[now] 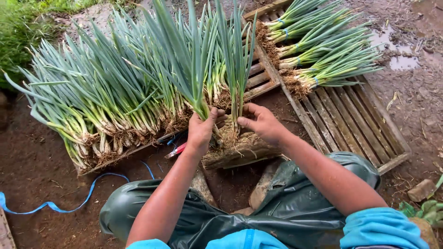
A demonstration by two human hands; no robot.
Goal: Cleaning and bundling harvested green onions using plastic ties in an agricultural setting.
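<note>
Outdoors, flat daylight. Ground is wet brown dirt [32, 166] with puddles [402, 61] at upper right. Grass [20, 27] at upper left corner. Slatted wooden pallet [355, 124] lies on the dirt at right. Blue strap [69, 203] trails over dirt at lower left. Stone [422, 189] near right edge.

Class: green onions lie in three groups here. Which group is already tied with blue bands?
The green onion bundles at the upper right, lying on the wooden slatted pallet, each banded blue; the big left pile and the handful between both hands are loose.
</note>
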